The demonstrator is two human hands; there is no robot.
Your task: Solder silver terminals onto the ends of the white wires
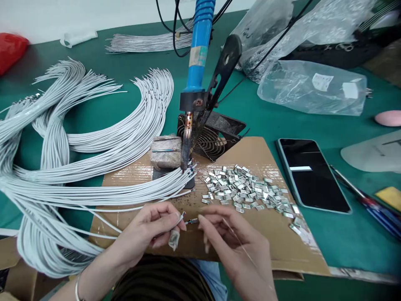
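The small connector sits between your hands, over the cardboard, long axis running roughly left to right. Your left hand pinches a cable end just beside its left end. Your right hand is nearer, fingertips at its right end; whether they grip it cannot be told. The soldering iron stands on the far side.

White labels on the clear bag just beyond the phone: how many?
2 visible. One white label sits right of the middle of the clear bag; the other white label is near its right end. Any on the underside would be hidden.
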